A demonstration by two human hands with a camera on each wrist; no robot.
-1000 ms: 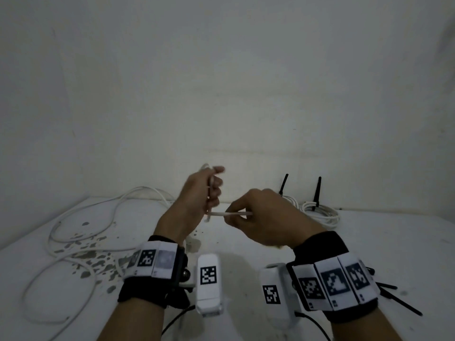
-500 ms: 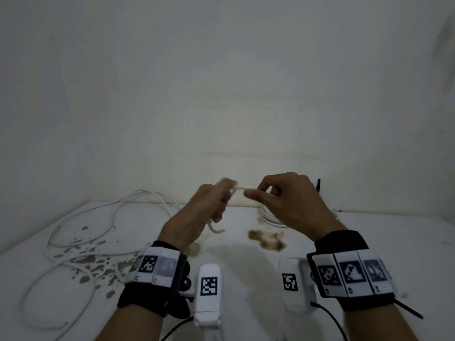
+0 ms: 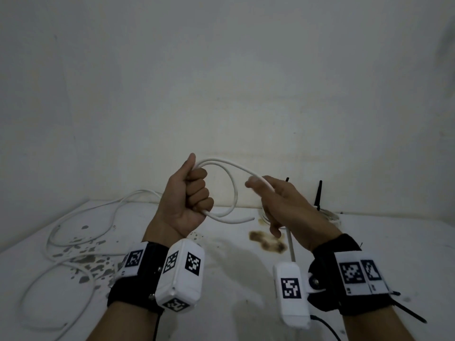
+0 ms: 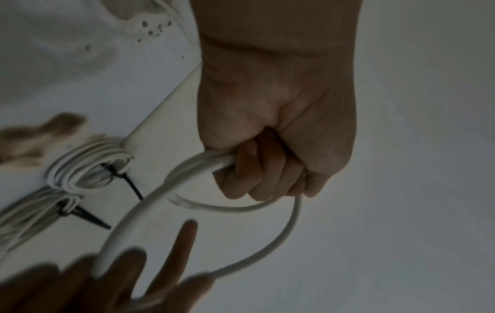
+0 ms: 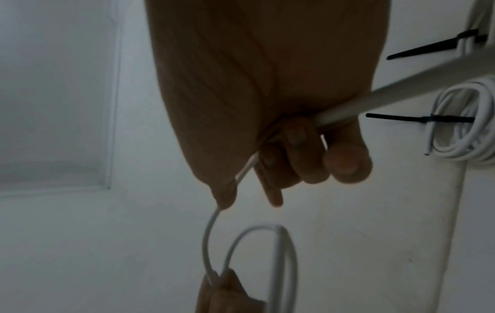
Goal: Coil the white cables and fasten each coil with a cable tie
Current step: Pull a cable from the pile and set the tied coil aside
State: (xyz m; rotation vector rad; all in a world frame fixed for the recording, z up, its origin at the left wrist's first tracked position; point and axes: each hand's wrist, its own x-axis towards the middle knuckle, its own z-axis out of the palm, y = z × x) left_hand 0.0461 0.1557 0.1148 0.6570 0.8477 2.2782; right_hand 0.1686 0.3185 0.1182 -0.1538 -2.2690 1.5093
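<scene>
My left hand (image 3: 194, 193) is raised in a fist and grips a white cable (image 3: 234, 190) that curls into one loop beside it; the short free end (image 3: 243, 219) sticks out below. My right hand (image 3: 268, 195) holds the same cable a little to the right, its fingers curled round it, and the cable drops from it to the table (image 3: 291, 244). The left wrist view has the fist (image 4: 267, 169) closed on the loop (image 4: 284, 233). In the right wrist view the cable (image 5: 375, 99) runs through my curled right fingers (image 5: 302, 156).
Loose white cable (image 3: 81, 232) sprawls over the stained white table (image 3: 394, 242) at the left. Two tied coils (image 4: 88, 169) with black cable ties (image 3: 319, 195) lie at the back wall behind my right hand. A loose black tie (image 3: 416, 318) lies near my right wrist.
My left hand has turned into an upright fist with a full loop of cable formed beside it. My right hand has slid along the cable to the right and lower.
</scene>
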